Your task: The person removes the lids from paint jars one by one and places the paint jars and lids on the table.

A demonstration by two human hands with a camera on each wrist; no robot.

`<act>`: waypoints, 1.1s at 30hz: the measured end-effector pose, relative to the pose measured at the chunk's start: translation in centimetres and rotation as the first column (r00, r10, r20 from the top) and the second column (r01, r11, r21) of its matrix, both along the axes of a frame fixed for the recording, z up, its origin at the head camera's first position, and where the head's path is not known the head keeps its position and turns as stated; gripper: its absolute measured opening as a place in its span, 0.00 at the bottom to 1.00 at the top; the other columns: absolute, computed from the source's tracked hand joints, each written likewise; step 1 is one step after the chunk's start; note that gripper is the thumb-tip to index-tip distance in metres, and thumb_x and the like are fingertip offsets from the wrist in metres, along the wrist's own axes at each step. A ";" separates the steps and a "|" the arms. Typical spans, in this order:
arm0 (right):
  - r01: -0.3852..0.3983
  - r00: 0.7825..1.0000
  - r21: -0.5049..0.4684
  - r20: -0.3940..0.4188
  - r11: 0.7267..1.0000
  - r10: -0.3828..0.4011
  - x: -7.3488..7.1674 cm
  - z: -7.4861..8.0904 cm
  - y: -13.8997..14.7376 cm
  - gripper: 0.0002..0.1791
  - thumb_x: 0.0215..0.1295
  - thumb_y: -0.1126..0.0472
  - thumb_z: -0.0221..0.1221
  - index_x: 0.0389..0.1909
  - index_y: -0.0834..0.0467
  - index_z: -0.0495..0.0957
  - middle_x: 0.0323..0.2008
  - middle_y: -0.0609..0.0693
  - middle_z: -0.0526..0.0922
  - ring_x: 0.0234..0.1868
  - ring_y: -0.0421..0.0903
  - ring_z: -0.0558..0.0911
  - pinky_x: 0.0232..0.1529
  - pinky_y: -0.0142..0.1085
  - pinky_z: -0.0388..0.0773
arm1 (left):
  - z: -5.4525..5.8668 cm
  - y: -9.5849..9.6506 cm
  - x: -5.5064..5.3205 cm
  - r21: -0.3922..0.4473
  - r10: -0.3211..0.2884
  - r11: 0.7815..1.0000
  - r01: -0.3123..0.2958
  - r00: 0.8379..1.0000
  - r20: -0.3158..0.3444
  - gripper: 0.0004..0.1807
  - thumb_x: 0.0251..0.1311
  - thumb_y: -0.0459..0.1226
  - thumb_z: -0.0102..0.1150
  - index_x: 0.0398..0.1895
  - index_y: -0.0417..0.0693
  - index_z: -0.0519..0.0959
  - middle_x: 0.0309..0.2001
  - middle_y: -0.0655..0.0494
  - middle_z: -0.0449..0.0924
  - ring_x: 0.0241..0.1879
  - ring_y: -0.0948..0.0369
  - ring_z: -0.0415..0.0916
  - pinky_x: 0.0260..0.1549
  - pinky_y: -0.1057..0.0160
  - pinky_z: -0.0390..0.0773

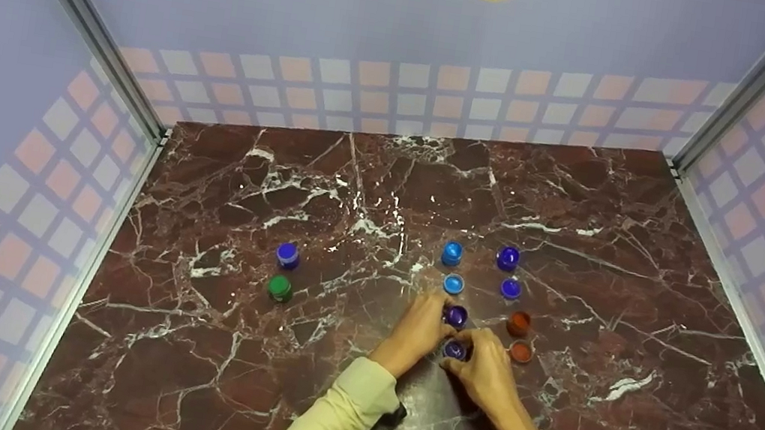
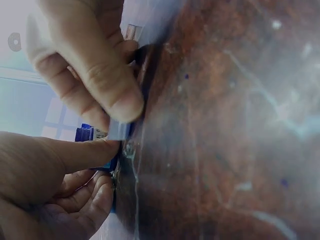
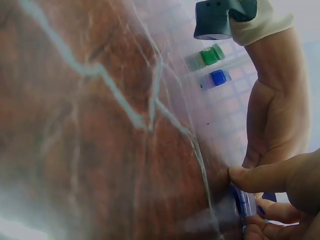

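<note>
My left hand grips a small open jar of dark purple paint, its fingers at the jar's left side. Just in front of it, my right hand pinches a round lid with purple paint on its upturned inside. In the left wrist view the right thumb and fingers hold the lid's clear rim close over the tabletop. The right wrist view shows the lid between the right hand's thumb and fingers, with the left hand behind.
Open paint jars in light blue, violet-blue and orange-brown stand nearby, each with its lid in front. Farther left are a blue jar and a green jar. Panels enclose the marble-patterned table on three sides.
</note>
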State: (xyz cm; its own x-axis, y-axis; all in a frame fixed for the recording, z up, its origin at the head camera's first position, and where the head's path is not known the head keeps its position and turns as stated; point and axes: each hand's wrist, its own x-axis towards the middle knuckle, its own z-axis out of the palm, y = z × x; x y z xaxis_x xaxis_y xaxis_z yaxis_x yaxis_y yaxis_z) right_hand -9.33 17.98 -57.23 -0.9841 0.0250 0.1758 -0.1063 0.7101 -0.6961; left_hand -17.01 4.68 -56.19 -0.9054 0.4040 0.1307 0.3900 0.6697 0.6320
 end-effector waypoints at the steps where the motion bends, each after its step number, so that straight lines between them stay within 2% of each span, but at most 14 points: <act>1: 0.002 1.000 0.002 -0.002 1.000 -0.002 -0.1 0.0 0.0 0.21 0.41 0.68 0.80 0.37 0.66 0.82 0.36 0.57 0.82 0.41 0.58 0.81 0.46 0.55 0.77 | 0.0 0.0 0.1 -0.001 0.000 1.000 0.000 1.000 -0.007 0.17 0.49 0.28 0.77 0.43 0.38 0.83 0.42 0.45 0.84 0.45 0.48 0.82 0.49 0.54 0.80; 4: 0.002 1.000 0.005 -0.011 1.000 -0.002 -0.2 -0.1 0.0 0.21 0.41 0.67 0.80 0.36 0.66 0.82 0.36 0.57 0.82 0.40 0.59 0.81 0.46 0.56 0.77 | 0.1 0.0 0.2 -0.007 0.005 1.000 -0.005 1.000 -0.009 0.18 0.49 0.27 0.77 0.44 0.37 0.83 0.42 0.45 0.84 0.45 0.48 0.82 0.49 0.55 0.80; 8: -0.008 1.000 0.012 -0.023 1.000 0.008 -0.2 -0.1 0.0 0.21 0.41 0.67 0.80 0.36 0.66 0.81 0.36 0.58 0.81 0.40 0.59 0.81 0.45 0.55 0.77 | 0.4 -0.2 0.4 0.017 0.006 1.000 -0.007 1.000 0.025 0.19 0.50 0.25 0.75 0.46 0.37 0.83 0.45 0.45 0.83 0.49 0.48 0.81 0.54 0.55 0.79; 14: -0.010 1.000 0.008 -0.007 1.000 0.010 -0.3 -0.3 0.0 0.22 0.41 0.67 0.81 0.36 0.67 0.81 0.35 0.58 0.81 0.38 0.57 0.81 0.44 0.54 0.78 | 0.7 -1.8 1.2 0.043 0.017 0.999 -0.020 0.997 0.071 0.21 0.54 0.24 0.68 0.53 0.38 0.81 0.53 0.45 0.80 0.59 0.46 0.76 0.63 0.54 0.73; 21: -0.001 1.000 0.015 0.018 1.000 0.001 -0.3 -0.3 0.0 0.22 0.42 0.66 0.81 0.36 0.66 0.81 0.34 0.56 0.80 0.37 0.55 0.79 0.43 0.52 0.77 | 1.3 -5.1 2.1 0.075 0.111 0.990 -0.119 0.989 0.099 0.20 0.59 0.31 0.70 0.55 0.39 0.82 0.54 0.47 0.74 0.54 0.51 0.74 0.58 0.53 0.75; 24: -0.002 1.000 0.012 0.019 1.000 0.001 -0.3 -0.4 0.0 0.22 0.42 0.66 0.81 0.36 0.66 0.81 0.34 0.56 0.80 0.37 0.55 0.79 0.44 0.53 0.77 | 1.8 -7.2 2.5 0.105 0.171 0.978 -0.179 0.982 0.079 0.19 0.59 0.32 0.70 0.54 0.39 0.83 0.54 0.47 0.74 0.52 0.52 0.74 0.54 0.52 0.77; 27: -0.001 1.000 0.009 0.016 1.000 0.000 -0.4 -0.3 0.1 0.22 0.42 0.66 0.81 0.36 0.66 0.81 0.34 0.56 0.80 0.37 0.55 0.79 0.44 0.53 0.77 | 2.4 -9.4 2.8 0.122 0.237 0.964 -0.238 0.971 0.021 0.17 0.58 0.32 0.72 0.51 0.40 0.84 0.53 0.46 0.75 0.51 0.50 0.76 0.53 0.50 0.78; 30: -0.007 1.000 0.014 0.012 1.000 0.007 -0.4 -0.2 0.1 0.21 0.41 0.66 0.81 0.35 0.66 0.81 0.33 0.56 0.79 0.37 0.54 0.79 0.44 0.52 0.77 | 2.9 -11.8 3.1 0.129 0.307 0.945 -0.300 0.951 -0.038 0.16 0.57 0.32 0.73 0.49 0.40 0.85 0.52 0.44 0.78 0.51 0.47 0.78 0.54 0.48 0.78; 33: -0.012 1.000 0.013 0.012 1.000 0.012 -0.3 -0.2 0.1 0.22 0.41 0.65 0.81 0.35 0.66 0.81 0.33 0.55 0.79 0.36 0.54 0.79 0.44 0.52 0.77 | 3.4 -14.3 3.3 0.136 0.378 0.922 -0.363 0.920 -0.102 0.14 0.56 0.32 0.74 0.46 0.41 0.85 0.51 0.43 0.80 0.50 0.45 0.79 0.53 0.46 0.78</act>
State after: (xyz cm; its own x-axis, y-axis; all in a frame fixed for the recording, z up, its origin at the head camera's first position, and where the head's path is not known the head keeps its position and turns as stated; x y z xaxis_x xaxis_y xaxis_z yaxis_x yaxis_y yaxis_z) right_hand -9.66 18.09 -57.42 -0.9864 0.0108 0.1639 -0.1065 0.7179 -0.6879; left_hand -13.66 -9.58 -52.81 -0.9609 0.0186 0.2762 0.2076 0.7087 0.6743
